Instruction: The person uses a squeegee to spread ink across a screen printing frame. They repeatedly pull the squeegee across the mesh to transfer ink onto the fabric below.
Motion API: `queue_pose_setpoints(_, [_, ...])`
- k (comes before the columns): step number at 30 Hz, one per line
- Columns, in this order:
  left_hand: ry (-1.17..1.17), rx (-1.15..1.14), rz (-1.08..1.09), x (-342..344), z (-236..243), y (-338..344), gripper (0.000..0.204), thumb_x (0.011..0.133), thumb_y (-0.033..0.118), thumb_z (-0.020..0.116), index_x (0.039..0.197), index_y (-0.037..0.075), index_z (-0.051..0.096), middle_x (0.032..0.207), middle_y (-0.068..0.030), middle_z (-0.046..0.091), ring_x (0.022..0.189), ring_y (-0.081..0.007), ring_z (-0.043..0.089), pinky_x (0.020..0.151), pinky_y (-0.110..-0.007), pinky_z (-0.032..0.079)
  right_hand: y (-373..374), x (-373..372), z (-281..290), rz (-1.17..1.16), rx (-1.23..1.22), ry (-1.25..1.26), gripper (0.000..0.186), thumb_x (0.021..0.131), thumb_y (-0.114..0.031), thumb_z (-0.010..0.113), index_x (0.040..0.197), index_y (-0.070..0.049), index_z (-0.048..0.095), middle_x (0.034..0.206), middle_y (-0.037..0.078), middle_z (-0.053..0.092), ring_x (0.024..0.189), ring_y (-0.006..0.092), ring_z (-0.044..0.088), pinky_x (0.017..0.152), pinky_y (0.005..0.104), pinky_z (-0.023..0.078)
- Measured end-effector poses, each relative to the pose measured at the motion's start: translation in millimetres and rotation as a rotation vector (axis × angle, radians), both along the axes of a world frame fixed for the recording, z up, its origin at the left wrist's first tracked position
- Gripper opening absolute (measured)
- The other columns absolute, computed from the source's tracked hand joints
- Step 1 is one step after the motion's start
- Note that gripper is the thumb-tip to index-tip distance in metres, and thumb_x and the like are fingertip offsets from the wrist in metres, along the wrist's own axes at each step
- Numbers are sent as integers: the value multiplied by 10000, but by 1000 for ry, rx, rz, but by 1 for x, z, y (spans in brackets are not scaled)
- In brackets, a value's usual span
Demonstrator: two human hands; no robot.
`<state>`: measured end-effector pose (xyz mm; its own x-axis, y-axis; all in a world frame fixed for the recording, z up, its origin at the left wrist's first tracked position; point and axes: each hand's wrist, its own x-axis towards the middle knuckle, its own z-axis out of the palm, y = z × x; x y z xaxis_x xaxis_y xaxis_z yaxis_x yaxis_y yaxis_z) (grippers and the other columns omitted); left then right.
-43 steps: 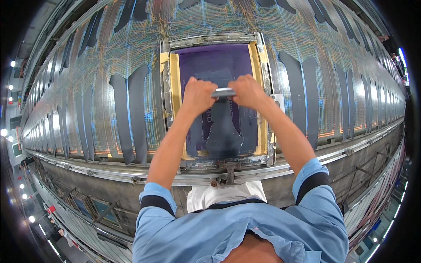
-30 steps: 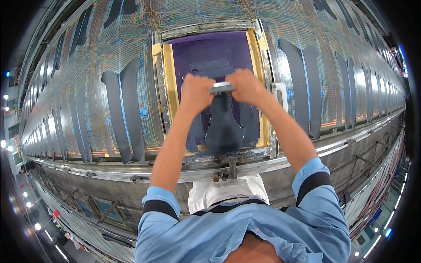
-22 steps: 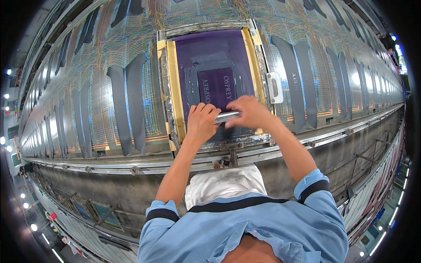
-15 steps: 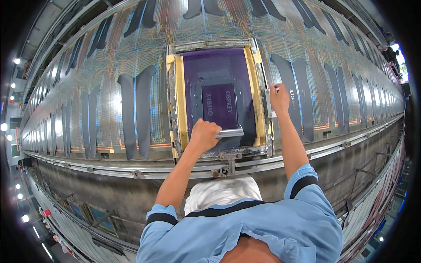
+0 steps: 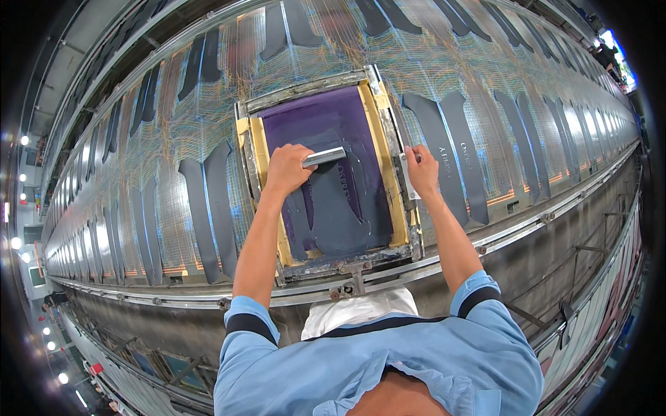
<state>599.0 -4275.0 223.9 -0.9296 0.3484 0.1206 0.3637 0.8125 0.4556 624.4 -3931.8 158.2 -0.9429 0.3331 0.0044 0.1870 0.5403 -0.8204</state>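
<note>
A metal-framed screen (image 5: 302, 91) with purple mesh (image 5: 298, 114) and yellow tape along its sides lies on the long printing table. My left hand (image 5: 288, 167) grips a silver squeegee (image 5: 326, 156) over the mesh's middle, where dark grey ink (image 5: 322, 222) is spread and pale lettering shows beneath. My right hand (image 5: 421, 168) is closed on a white handle (image 5: 412, 191) at the frame's right side. Pairs of dark grey cut pieces (image 5: 208, 229) lie on either side of the frame, those just right (image 5: 454, 187) bearing pale printed lettering.
The table's surface (image 5: 187, 104) carries many coloured guide lines and more grey pieces, in rows stretching left and right. A metal rail (image 5: 506, 239) runs along the near edge. A dark figure, apparently a person (image 5: 607, 57), is at the far right end.
My right hand let go of the squeegee and took the side handle. My left hand first drew the squeegee toward me, then moved it back up the mesh, where ink now covers much of the middle.
</note>
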Motion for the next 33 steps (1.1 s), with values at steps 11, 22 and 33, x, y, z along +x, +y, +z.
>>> queue_pose_setpoints(11, [215,66,163,230,-6,63,373,695,20,753,1053,124,733,1056,15,706,887,-212,595,805,-384,418,4,-17,52,45,47,-117,337,982,-354,692,960,-18,675,720,136,636,638,238,555,650,408,468])
queue_pose_setpoints(22, [32,-76,206,205,-4,59,293,645,65,846,920,124,764,921,-14,732,868,-246,642,803,-387,453,8,14,-15,108,-220,-50,312,1008,-322,663,921,-25,627,727,102,611,658,190,538,660,380,467])
queue_pose_setpoints(33, [-146,-65,17,159,2,56,160,712,185,843,834,132,754,819,-50,726,804,-279,683,749,-426,462,18,-9,-34,79,-64,4,284,1003,-306,656,940,-30,636,710,126,651,634,284,616,655,418,483])
